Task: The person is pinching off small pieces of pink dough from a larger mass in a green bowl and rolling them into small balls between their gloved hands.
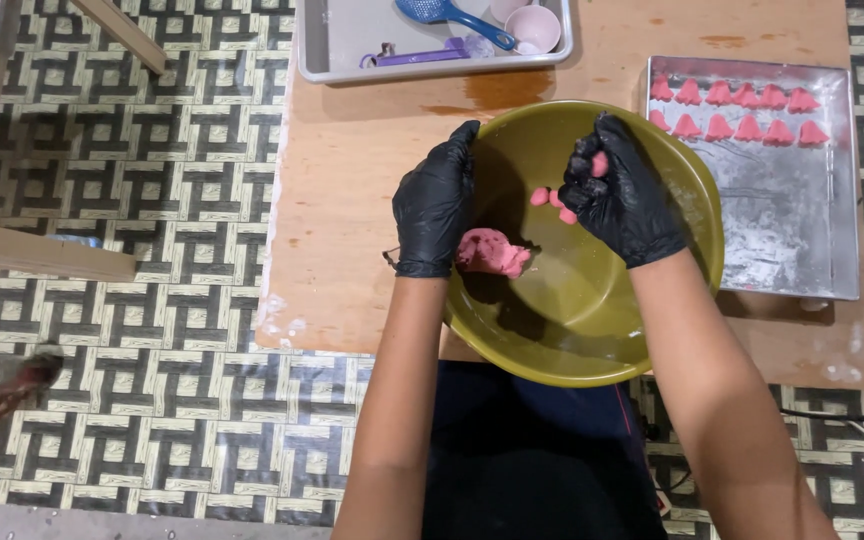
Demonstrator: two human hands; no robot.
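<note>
- dark apron or lap (542, 450) at the bottom edge, both bare forearms reaching up from it over the patterned floor (152, 400).
- olive-green bowl (592, 330) sits on the low wooden board (352, 200), its near rim overhanging the board's edge.
- pink dough lump (492, 252) lies inside the bowl, at its left side, just beside the left hand.
- left hand (437, 205), black-gloved, grips the bowl's left rim, fingers pressed together and curled over the edge.
- right hand (620, 195), black-gloved, hovers over the bowl, fingers curled and pinching a small pink dough piece (600, 163); more bits (552, 200) cling near the thumb.
- metal tray (792, 230) to the right holds two rows of shaped pink pieces (732, 112).
- grey tray (352, 50) farthest away holds a blue scoop (442, 14) and cups (532, 26).
</note>
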